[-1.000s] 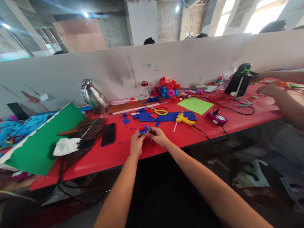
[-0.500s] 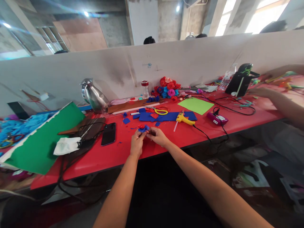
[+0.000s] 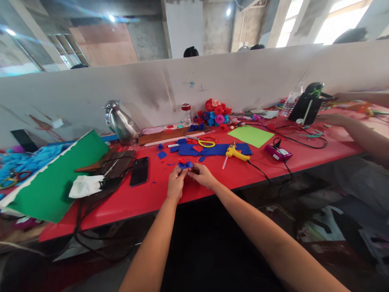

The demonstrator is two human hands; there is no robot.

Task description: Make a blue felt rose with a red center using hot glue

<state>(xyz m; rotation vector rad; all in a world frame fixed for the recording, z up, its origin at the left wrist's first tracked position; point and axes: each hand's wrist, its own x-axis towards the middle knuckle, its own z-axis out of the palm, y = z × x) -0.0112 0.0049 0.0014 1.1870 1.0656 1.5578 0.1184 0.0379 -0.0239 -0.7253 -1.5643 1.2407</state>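
Observation:
A small red and blue paper flower (image 3: 185, 164) is held up between my two hands, over the front part of the red table (image 3: 161, 194). My left hand (image 3: 175, 182) pinches its underside from the left. My right hand (image 3: 202, 176) has its fingertips closed at the flower's lower right. Behind the hands lie a blue paper strip (image 3: 212, 150), yellow-handled scissors (image 3: 206, 142) and several blue scraps. A yellow glue gun (image 3: 237, 153) rests on the strip's right end.
A phone (image 3: 139, 171), a green board (image 3: 60, 182) and a steel jug (image 3: 121, 123) stand or lie left. Paper flowers (image 3: 215, 113), a jar (image 3: 186, 114), light green paper (image 3: 251, 135) and a purple power socket (image 3: 278, 152) are behind and right. Another person's arms (image 3: 355, 125) reach in at right.
The flower has turned slightly between my fingers, with less red showing. At the right, the other person's hands have shifted a little. My own hands stay nearly where they were.

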